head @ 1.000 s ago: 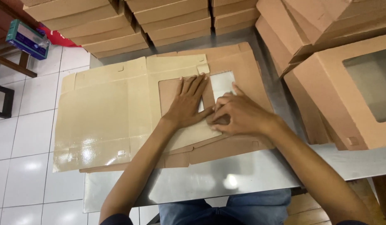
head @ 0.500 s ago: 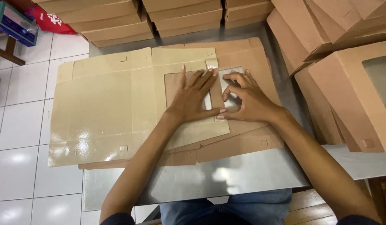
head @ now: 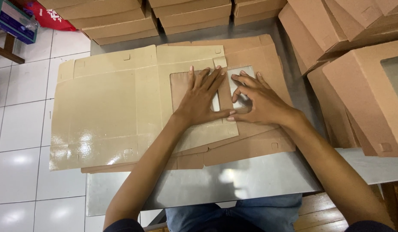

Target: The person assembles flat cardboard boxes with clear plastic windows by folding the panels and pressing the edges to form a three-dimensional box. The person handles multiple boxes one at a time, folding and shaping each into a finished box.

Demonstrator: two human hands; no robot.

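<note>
Pressing flat with fingers spread, the left hand [head: 203,101] lies palm down on an unfolded cardboard box blank [head: 134,103], right over the rectangular window cutout [head: 181,88] in its panel; it grips nothing, it only bears down. The right hand [head: 259,101] sits just beside it, thumbs nearly touching, its fingers bent and resting on a pale, shiny film patch [head: 242,73] at the far edge of the cutout; whether the fingertips pinch that film or merely hold it down I cannot tell from this angle. The blank lies fully flat with no side raised, glossy face up, stretching well out to the left of the hands, so the folding is, as I judge it, not begun and only the window area is being dealt with. Under it, and showing to the right and near side of the hands, lies a small pile of further flat blanks [head: 250,146] in browner card, untouched. Beyond the hands stand rows of stacked closed boxes [head: 121,19], and to the right a leaning heap of made-up window boxes [head: 362,86]. All of this rests on a metal worktop [head: 233,180] that reflects the light. Past the worktop's left edge is a white tiled floor [head: 18,141], with a teal box [head: 12,19] on a wooden stand at the far left.
</note>
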